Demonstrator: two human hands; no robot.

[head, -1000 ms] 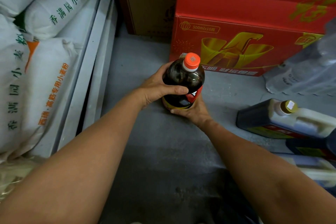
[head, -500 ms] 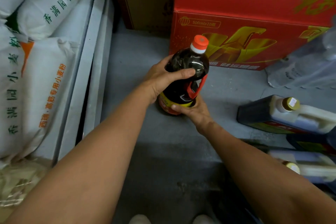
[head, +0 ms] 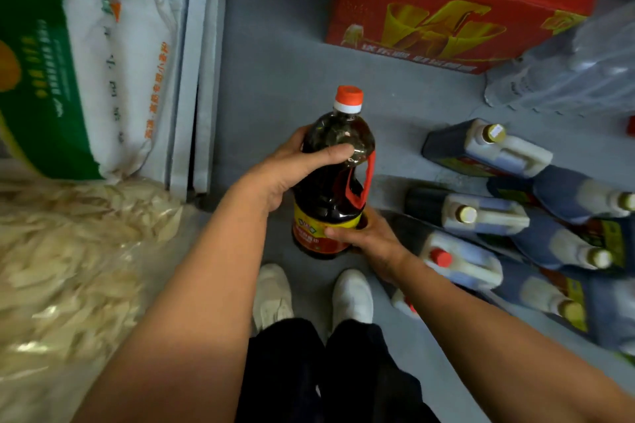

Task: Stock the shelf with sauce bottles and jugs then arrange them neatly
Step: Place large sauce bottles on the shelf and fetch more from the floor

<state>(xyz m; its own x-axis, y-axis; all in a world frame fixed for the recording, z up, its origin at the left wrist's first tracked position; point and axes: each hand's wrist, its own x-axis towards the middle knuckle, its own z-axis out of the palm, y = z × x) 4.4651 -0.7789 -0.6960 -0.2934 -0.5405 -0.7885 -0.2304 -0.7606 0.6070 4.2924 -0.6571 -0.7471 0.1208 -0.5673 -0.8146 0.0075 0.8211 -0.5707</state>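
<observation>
Gripping a dark sauce bottle point(head: 335, 178) with both hands, the person holds it over the grey floor point(head: 275, 72), just ahead of a pair of white shoes point(head: 309, 295). The left hand point(head: 292, 172) wraps the bottle's upper shoulder, thumb lying across the dark plastic and fingers curled round the far side. The right hand point(head: 364, 237) cups the lower end, its thumb pressed onto the yellow and red label point(head: 319, 230) and the fingers curled underneath (mostly hidden behind the bottle). The bottle leans away from the camera, its orange cap point(head: 349, 98) at the far end and a red carry handle point(head: 362, 182) on its right side.

To the right, several dark jugs point(head: 484, 151) with white handles and gold or red caps lie on their sides on the floor, packed close together. Beyond them sits a shrink-wrapped pack of clear bottles point(head: 567, 69), and behind that a red carton point(head: 446, 10) with yellow print. On the left, white flour sacks point(head: 130, 79) with green and orange lettering lean against pale metal rails point(head: 196, 79), and a clear bag of pale dried strips point(head: 68, 268) lies nearest.
</observation>
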